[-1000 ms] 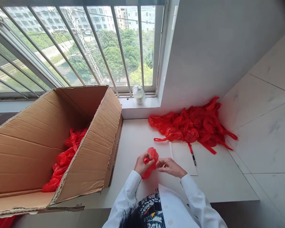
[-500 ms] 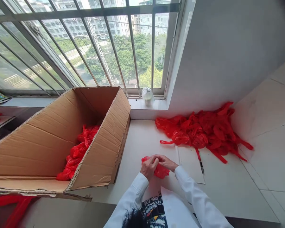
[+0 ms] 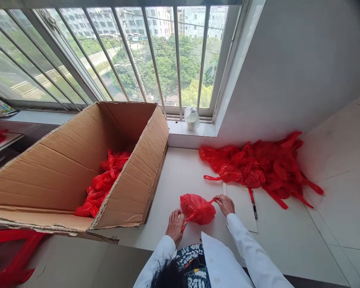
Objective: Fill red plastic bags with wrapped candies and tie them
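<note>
We have a small, bunched red plastic bag (image 3: 197, 209) at the near middle of the white desk (image 3: 183, 170), with a twisted strip leading off it to each side. Our left hand (image 3: 175, 227) pinches the left strip (image 3: 190, 218) at the bag's near side; our right hand (image 3: 225, 204) pinches the right strip (image 3: 210, 202) a little farther back, so each grip is closed on plastic.

We take this as drawing the strips tight across the bag. To do it well, we should pull both evenly and low, in opposite directions, so the tie settles over the middle. The plastic looks thin and could tear, so a steady draw should beat a jerk. Whether a knot has formed, we cannot tell.

Beside our right hand lies a notebook (image 3: 240, 208), with a black pen (image 3: 255, 211) along its right edge. Beyond it, a heap of red plastic bags (image 3: 255, 166) spreads along the wall (image 3: 288, 80). To the left, an open-topped cardboard box (image 3: 138, 176) holds more red bags (image 3: 108, 180).
</note>
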### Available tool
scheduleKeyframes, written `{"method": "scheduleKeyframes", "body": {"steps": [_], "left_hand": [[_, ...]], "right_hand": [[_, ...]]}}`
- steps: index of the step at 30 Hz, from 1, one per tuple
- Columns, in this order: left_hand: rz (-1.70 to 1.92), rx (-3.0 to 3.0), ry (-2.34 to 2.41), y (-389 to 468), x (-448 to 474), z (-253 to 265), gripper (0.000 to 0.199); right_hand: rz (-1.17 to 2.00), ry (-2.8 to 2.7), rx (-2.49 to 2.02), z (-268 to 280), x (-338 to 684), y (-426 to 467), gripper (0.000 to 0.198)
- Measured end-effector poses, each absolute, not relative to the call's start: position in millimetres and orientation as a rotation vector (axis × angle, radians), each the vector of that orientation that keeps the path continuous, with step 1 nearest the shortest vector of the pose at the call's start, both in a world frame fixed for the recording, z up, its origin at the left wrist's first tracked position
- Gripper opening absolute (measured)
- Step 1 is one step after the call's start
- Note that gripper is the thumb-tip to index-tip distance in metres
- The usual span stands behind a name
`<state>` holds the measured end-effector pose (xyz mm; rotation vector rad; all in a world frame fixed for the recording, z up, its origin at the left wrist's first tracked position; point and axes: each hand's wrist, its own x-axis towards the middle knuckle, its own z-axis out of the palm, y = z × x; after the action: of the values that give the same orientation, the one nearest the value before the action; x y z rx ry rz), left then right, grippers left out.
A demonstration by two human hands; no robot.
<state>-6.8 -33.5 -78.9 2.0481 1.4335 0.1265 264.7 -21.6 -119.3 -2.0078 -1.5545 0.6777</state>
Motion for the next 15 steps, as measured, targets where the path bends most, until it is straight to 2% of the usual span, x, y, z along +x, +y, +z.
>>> {"method": "scheduleKeyframes", "body": {"steps": [7, 10, 13, 15], "left_hand": [[0.020, 1.718, 1.593, -43, -18, -88, 0.012], [0.074, 1.654, 1.624, -40, -23, -69, 0.011], [0.136, 1.645, 1.669, -40, -25, -41, 0.031], [0.124, 1.779, 1.661, -41, -26, -18, 0.044]], "right_hand": [[0.580, -1.583, -2.160, -138, 246, -31, 0.035], [0.592, -1.873, -2.035, -129, 236, -29, 0.061], [0.758, -2.258, -1.812, -120, 207, -35, 0.079], [0.804, -2.386, -1.849, -121, 184, -42, 0.081]]}}
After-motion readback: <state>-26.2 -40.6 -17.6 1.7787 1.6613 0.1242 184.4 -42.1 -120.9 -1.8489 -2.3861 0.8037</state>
